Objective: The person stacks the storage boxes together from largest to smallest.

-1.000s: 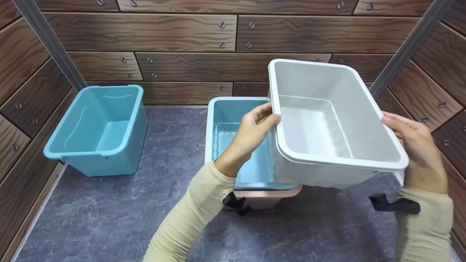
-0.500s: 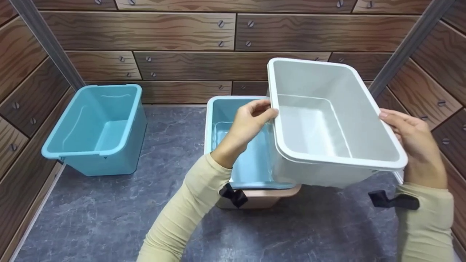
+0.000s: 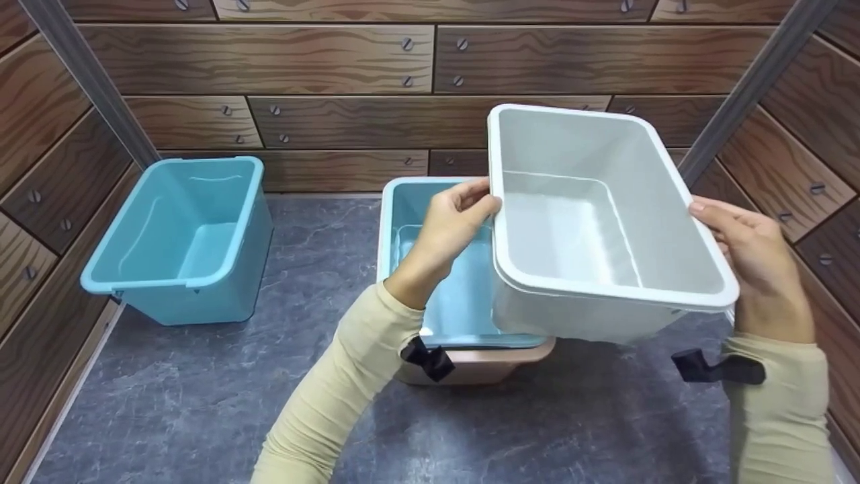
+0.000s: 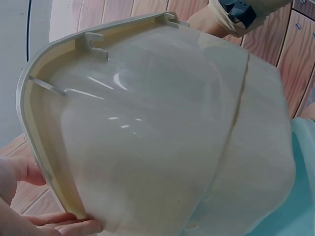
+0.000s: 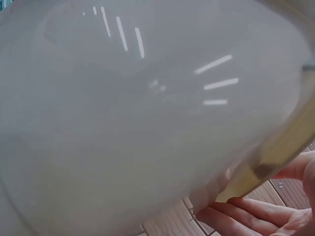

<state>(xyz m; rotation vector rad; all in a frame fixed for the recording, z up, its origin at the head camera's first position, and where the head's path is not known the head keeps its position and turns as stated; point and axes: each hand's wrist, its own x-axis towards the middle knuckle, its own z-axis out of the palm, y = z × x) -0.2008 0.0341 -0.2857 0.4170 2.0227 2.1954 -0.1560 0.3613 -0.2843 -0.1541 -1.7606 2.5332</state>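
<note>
The worktop is carrying everything except the white bin, which is hanging in the air, tilting toward the person, its left part overlapping the right part of the middle bin in the head view. Over the last second it has been drifting a little leftward, both hands travelling with it, so it is probably lining up better with the middle bin, though it is not yet sitting in anything. The blue bin is standing well apart at the left, keeping its place. The middle bin, paler blue, is seemingly nesting in the pink bin, but the white bin and an arm are hiding much of that join, and whether anything is lying between the two is not showing. The left hand and the right hand are pinching opposite long rims of the white bin, thumbs on top, fingers curling underneath. The wrist views are filling mostly with the white bin's glossy outer wall, cutting off its base in the right one and leaving any gap below it hard to judge.
</note>
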